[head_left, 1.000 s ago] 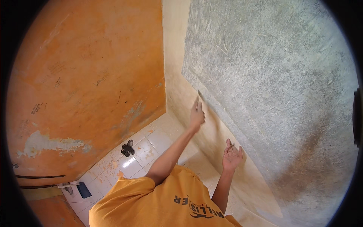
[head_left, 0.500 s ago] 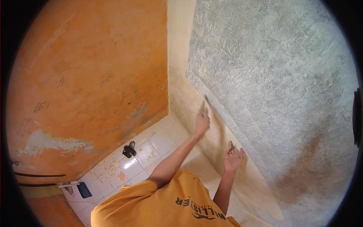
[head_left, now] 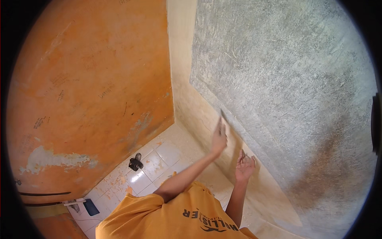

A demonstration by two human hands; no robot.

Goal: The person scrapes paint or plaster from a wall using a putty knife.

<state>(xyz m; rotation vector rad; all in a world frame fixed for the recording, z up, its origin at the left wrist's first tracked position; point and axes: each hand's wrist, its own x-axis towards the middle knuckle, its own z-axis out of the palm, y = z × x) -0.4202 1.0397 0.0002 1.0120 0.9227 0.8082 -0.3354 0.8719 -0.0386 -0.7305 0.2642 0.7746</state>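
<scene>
My left hand (head_left: 219,139) is closed around a scraper (head_left: 223,114), seen nearly edge-on as a thin dark blade. The blade's tip lies at the border between the cream strip (head_left: 207,115) and the rough grey part (head_left: 278,79) of the wall. Lower and to the right, my right hand (head_left: 244,169) is palm up with fingers curled. Between its fingers is a small dark, thin thing (head_left: 244,153), too small to name. Both hands are close to the wall. Slight motion blur covers the left one.
An orange wall (head_left: 103,59) with peeled patches stands on the left and meets the cream strip at a corner. Paint flakes lie on the white floor tiles (head_left: 154,166). Nearby are a dark crumpled object (head_left: 136,162) and a blue dustpan-like piece (head_left: 91,207).
My left hand has moved down and slightly right along the grey part's edge with the scraper. My right hand stays nearly in place. The view has shifted slightly.
</scene>
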